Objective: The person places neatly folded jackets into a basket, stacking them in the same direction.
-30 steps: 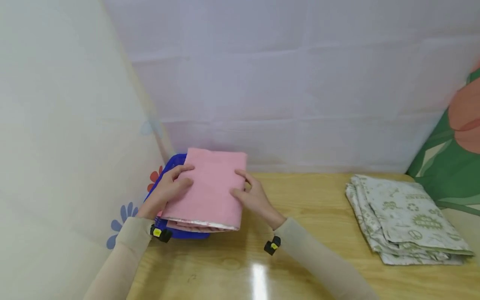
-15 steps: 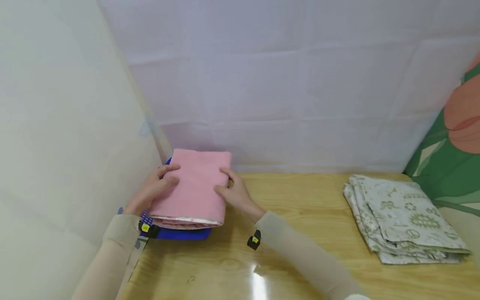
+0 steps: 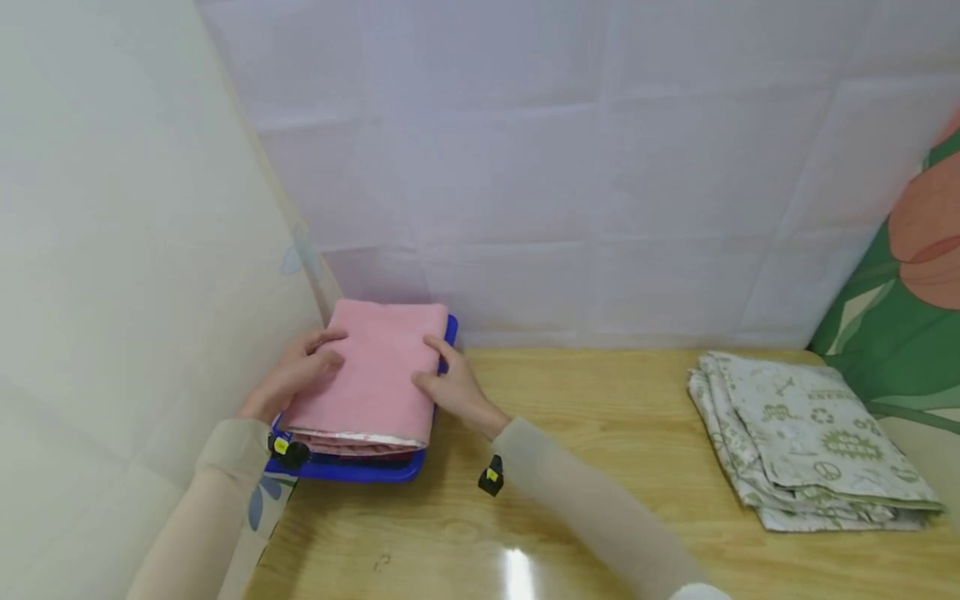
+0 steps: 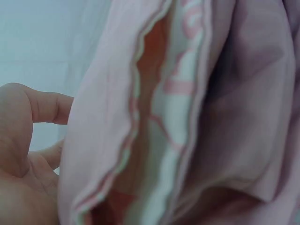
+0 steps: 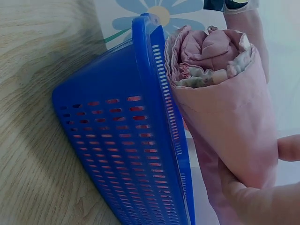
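A thick folded pink cloth (image 3: 375,367) lies between both hands, over the opening of a blue plastic basket (image 3: 360,473). My left hand (image 3: 296,375) grips its left edge, thumb on the top face. At the right edge, my right hand (image 3: 459,390) holds it with thumb and fingers. The right wrist view shows the cloth (image 5: 229,117) above the rim of the slotted basket (image 5: 108,126), with more pink showing through the slots. In the left wrist view, the open folds reveal a white lining with a pink print.
A folded white cloth with green print (image 3: 817,442) lies at the right of the wooden table (image 3: 570,433). A white sheet (image 3: 525,167) hangs behind, and another pale wall sheet (image 3: 150,208) stands close beside the left arm.
Both hands have moved left with the pink cloth, more directly over the basket. The basket's right rim, hidden before, now shows. The green-printed cloth stays where it was.
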Tool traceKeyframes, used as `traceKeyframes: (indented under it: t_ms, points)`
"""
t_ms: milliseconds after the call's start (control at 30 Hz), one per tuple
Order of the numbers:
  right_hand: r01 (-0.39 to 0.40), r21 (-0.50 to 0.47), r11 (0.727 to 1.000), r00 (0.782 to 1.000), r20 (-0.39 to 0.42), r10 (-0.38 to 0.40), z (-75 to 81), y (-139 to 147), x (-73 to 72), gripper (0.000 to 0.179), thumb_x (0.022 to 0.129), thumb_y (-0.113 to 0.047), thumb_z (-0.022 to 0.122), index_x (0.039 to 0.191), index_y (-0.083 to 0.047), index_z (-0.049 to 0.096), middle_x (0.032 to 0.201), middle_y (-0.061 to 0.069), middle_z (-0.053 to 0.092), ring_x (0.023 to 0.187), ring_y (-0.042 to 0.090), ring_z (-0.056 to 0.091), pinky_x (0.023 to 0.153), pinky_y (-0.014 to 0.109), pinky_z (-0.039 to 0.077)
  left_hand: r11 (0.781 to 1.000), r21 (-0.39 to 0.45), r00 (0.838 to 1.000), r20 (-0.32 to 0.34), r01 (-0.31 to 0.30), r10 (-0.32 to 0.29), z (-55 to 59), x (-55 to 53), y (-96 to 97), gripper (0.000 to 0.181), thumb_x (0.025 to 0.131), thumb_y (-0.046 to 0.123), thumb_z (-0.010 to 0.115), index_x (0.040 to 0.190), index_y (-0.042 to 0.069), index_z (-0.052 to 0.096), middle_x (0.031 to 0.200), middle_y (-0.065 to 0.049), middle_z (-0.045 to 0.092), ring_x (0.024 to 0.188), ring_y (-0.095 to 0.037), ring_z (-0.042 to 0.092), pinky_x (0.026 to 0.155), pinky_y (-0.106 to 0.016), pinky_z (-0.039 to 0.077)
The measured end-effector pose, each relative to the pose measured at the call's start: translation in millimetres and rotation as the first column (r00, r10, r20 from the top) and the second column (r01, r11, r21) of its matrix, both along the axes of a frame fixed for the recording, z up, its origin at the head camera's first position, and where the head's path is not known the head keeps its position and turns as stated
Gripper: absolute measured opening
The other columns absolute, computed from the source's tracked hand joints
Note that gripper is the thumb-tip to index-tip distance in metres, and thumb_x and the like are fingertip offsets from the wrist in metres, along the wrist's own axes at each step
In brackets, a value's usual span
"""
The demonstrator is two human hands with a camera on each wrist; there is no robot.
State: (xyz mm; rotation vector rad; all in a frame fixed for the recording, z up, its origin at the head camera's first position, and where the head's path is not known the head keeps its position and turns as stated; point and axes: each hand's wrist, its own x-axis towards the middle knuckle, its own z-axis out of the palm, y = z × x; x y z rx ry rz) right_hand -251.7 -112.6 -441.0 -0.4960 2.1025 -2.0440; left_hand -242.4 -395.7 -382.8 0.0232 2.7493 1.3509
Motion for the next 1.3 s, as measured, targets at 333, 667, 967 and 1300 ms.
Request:
traceKeyframes:
  t_ms: [333, 667, 967, 1300]
  points:
    - [-0.044, 0.067, 0.997, 0.999, 0.017, 0.043, -13.9, -21, 4.1, 0.076, 0.093, -0.008, 0.073, 0.163, -0.009, 0.043, 0.173, 0.017, 0.033, 0.152, 0.032, 0.042, 0.12, 0.046, 0.046, 0.997, -0.08, 0.999, 0.047, 0.0, 0.004, -16.3, 0.9, -16.9, 0.062, 0.104, 0.016, 0.054, 0.16, -0.005, 0.039, 0.165, -0.034, 0.036, 0.147, -0.047, 0.035, 0.119, -0.062, 0.034]
    - [-0.079, 0.114, 0.99, 0.997, 0.033, 0.076, -19.5, -32, 1.0, 0.077, 0.095, -0.014, 0.075, 0.164, -0.012, 0.041, 0.168, 0.015, 0.043, 0.151, 0.03, 0.044, 0.121, 0.046, 0.044, 0.995, -0.099, 0.997, 0.066, -0.03, 0.037, -29.5, -4.1, -25.1, 0.059, 0.103, 0.015, 0.054, 0.156, -0.007, 0.041, 0.167, -0.036, 0.03, 0.154, -0.051, 0.025, 0.124, -0.067, 0.026]
    - [-0.076, 0.122, 0.99, 0.996, 0.048, 0.07, -19.2, -31, 1.9, 0.077, 0.095, -0.016, 0.074, 0.164, -0.011, 0.041, 0.169, 0.015, 0.041, 0.155, 0.032, 0.04, 0.122, 0.048, 0.043, 0.992, -0.108, 0.994, 0.073, -0.072, 0.08, -41.7, -15.9, -26.1, 0.061, 0.097, 0.013, 0.059, 0.153, -0.007, 0.045, 0.171, -0.039, -0.004, 0.161, -0.053, 0.002, 0.131, -0.063, 0.01]
    - [0.06, 0.191, 0.98, 0.998, -0.018, -0.058, -9.3, -20, -0.2, 0.071, 0.096, -0.016, 0.07, 0.16, -0.003, 0.045, 0.158, 0.02, 0.053, 0.136, 0.033, 0.06, 0.104, 0.044, 0.059, 0.969, -0.23, 0.996, -0.006, -0.087, 0.088, -35.4, -19.7, -17.9, 0.061, 0.104, 0.019, 0.059, 0.151, -0.013, 0.04, 0.16, -0.045, 0.033, 0.143, -0.058, 0.042, 0.12, -0.066, 0.036]
